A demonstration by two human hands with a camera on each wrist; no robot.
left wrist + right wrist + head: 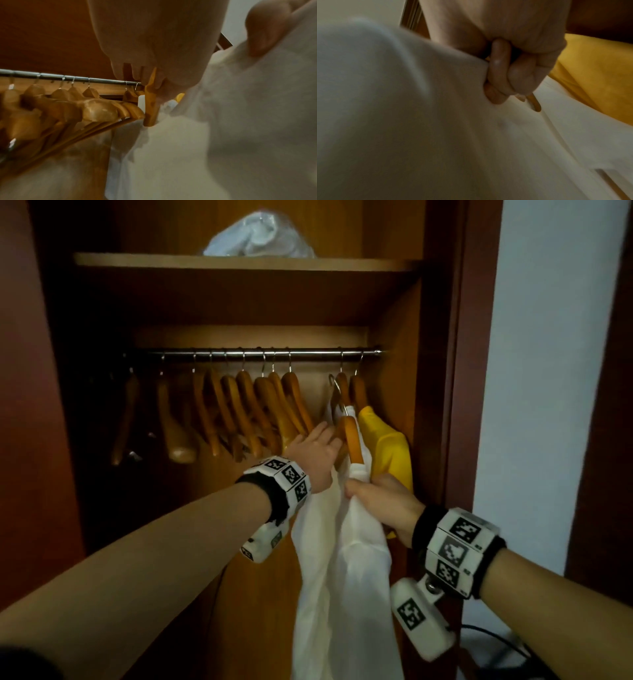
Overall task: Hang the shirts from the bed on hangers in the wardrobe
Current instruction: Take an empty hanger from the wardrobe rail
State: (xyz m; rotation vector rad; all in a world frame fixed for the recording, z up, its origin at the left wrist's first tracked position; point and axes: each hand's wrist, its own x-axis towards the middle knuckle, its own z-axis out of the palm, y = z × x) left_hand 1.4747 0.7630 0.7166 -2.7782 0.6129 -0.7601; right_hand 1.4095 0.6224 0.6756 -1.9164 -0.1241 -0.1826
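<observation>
- Leftmost, empty hangers [219, 412] are hung in a row on the rail [260, 353].
- The left hand [313, 453] is reached past the white shirt [342, 577]; its fingers are closed round a hanger [352, 440].
- The white shirt is gripped by the curled right hand [383, 501].
- The yellow shirt [390, 450] is hung at the far right.

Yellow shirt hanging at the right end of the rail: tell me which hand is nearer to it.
Right. The right hand grips the white shirt directly below the yellow shirt, touching or nearly so; the left hand holds the wooden hanger beyond it.
</observation>
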